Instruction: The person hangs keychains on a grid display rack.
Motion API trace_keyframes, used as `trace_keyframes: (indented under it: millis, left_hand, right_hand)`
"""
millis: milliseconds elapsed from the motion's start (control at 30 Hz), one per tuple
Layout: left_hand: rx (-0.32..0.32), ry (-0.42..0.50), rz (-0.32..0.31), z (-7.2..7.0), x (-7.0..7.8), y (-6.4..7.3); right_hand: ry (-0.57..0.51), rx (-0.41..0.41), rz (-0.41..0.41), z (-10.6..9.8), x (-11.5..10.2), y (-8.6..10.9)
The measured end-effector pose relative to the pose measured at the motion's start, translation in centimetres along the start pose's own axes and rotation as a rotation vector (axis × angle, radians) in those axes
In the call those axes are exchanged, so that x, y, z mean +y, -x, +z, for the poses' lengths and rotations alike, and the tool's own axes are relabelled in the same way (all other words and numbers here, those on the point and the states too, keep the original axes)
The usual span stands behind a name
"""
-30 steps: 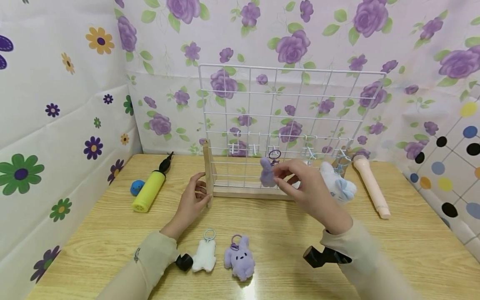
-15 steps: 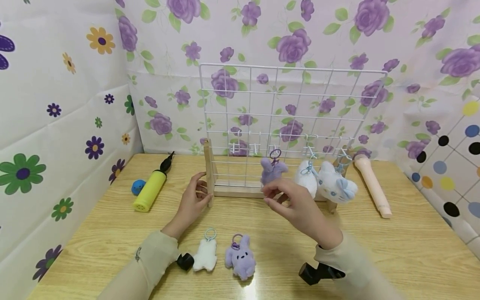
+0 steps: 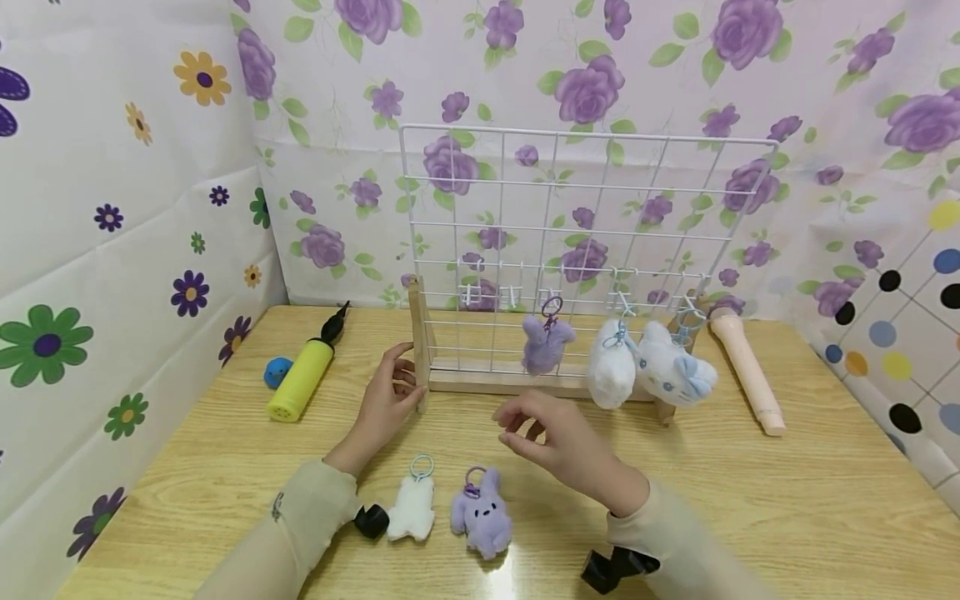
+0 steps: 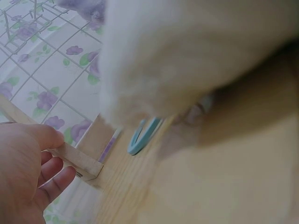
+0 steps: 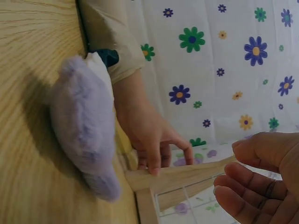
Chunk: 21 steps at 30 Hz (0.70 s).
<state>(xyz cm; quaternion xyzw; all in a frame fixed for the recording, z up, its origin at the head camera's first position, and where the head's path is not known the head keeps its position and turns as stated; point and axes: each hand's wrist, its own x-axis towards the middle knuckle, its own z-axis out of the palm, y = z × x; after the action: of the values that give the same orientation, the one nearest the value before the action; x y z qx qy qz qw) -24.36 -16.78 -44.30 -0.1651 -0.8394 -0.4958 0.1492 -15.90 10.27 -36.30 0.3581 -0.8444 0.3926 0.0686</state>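
My left hand [image 3: 384, 402] grips the left wooden post [image 3: 421, 342] of a white wire grid rack [image 3: 551, 185]; the left wrist view shows thumb and fingers on either side of the wood [image 4: 77, 158]. My right hand [image 3: 558, 437] is over the table in front of the rack, its fingers loosely bent with nothing between them. A purple plush keychain [image 3: 545, 346] hangs by its ring from a hook behind that hand. Two white plush keychains hang to its right, one plain [image 3: 611, 375] and one with blue bows [image 3: 667, 367]. On the table lie a purple plush keychain [image 3: 483, 521] and a white one [image 3: 412, 508].
Left of the rack lie a yellow-green hand pump [image 3: 302, 379] and a small blue ball-like toy [image 3: 277, 372]. A pale pink stick-shaped object [image 3: 746, 371] lies to the right. Several white hooks [image 3: 510, 293] line the grid. Flowered cloth [image 3: 330, 150] backs the table.
My right hand has let go of the purple keychain, which now hangs on the hook, and has drawn back toward the front. The left hand stays at the post.
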Motion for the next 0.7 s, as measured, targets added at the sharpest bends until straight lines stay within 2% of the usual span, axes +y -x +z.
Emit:
trace_keyframes:
  millis: [233, 433, 700]
  left_hand:
    - [-0.005, 0.007, -0.015, -0.1, -0.1, 0.0]
    - [0.0, 0.007, -0.002, 0.0, -0.1, 0.0]
    - [-0.009, 0.0, -0.026, 0.0, -0.3, 0.0]
  right_hand:
    - [0.008, -0.068, 0.011, 2.0, 0.8, -0.2]
    - [0.02, -0.106, 0.02, 3.2, 1.5, -0.5]
    - [0.007, -0.194, 0.076, 4.7, 2.0, -0.7]
